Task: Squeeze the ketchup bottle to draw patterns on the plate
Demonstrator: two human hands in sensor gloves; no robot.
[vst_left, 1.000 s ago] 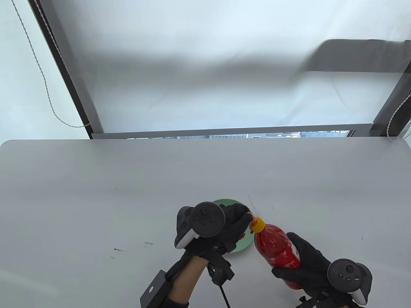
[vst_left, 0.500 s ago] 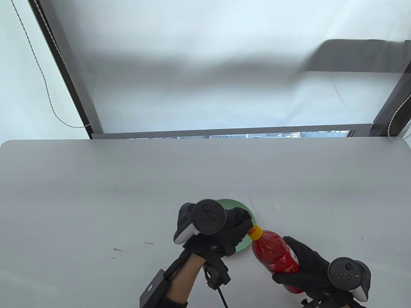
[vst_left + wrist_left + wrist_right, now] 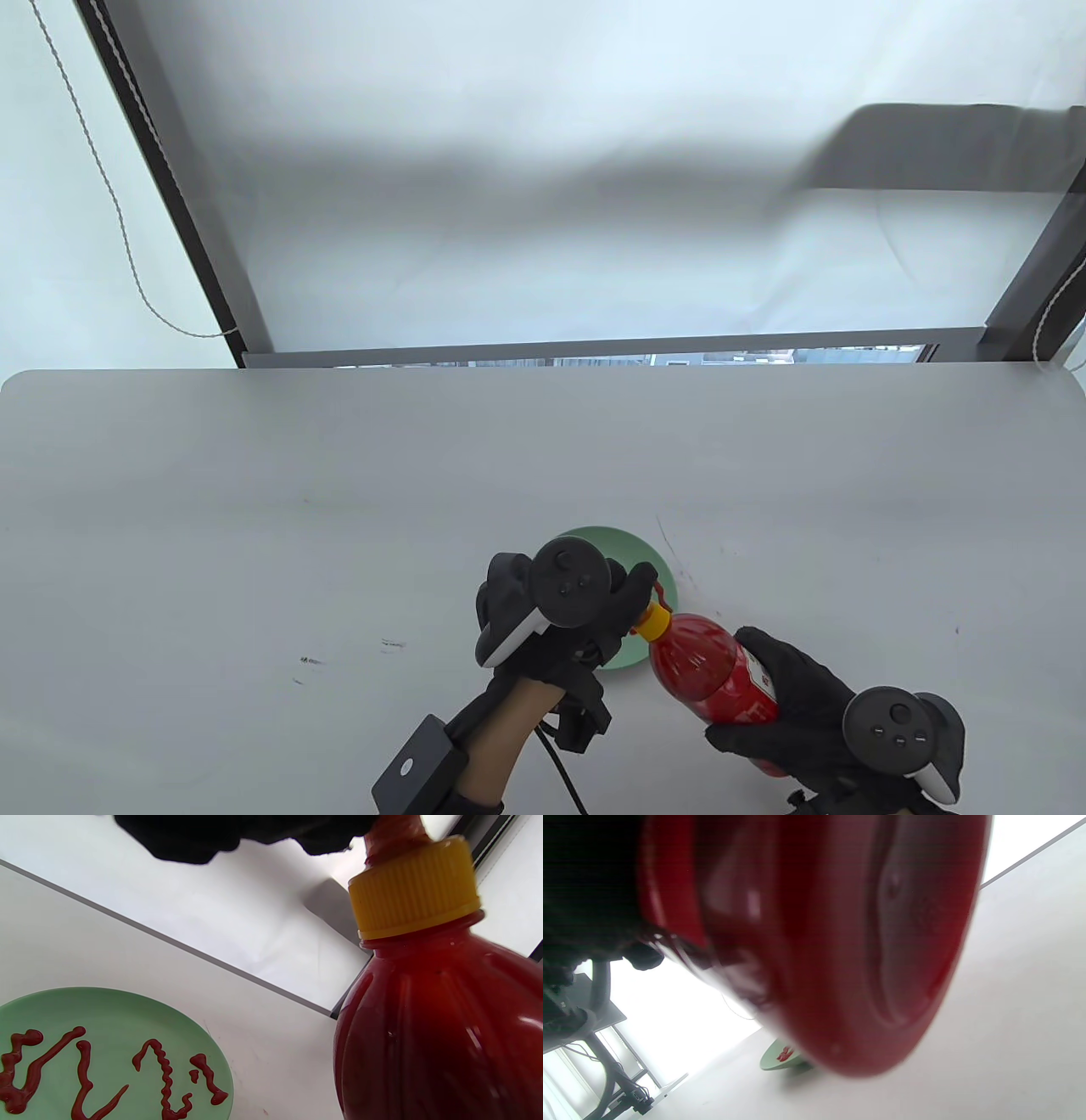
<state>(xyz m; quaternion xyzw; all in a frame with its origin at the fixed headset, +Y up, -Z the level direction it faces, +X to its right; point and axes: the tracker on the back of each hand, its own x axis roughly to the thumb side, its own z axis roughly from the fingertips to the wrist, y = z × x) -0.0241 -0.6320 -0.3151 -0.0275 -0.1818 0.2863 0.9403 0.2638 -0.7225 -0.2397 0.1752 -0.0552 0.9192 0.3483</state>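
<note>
- Left hand [image 3: 594, 607]: I see it hovering over the green plate [image 3: 666, 577], fingers curled at the red nozzle tip above the yellow cap [image 3: 652, 626]. Looks like a pinch on the tip, but I can't tell how firm, or whether the flip cap is open or closed.
- Plate: near edge of the surface [image 3: 339, 509], mostly hidden under the left hand in the table view. Left wrist view shows the ketchup squiggles [image 3: 165, 1073] already on it; the table view shows none of that.
- Ketchup bottle [image 3: 708, 671]: tilted, cap end toward the plate, just right of it. Right hand [image 3: 797, 705] wraps the lower body, fully closed around it.
- Risk 1: any squeeze by the right hand while the left works the tip could spurt ketchup onto the glove or the surface.
- Risk 2: nozzle sits at the plate's right rim, so a drip could land off the plate.
- Risk 3: the left hand dropping would smear the pattern.
- Right wrist view: mostly blurred bottle [image 3: 818, 942]; only a sliver of plate [image 3: 780, 1058] is visible beyond. No grip detail there.
</note>
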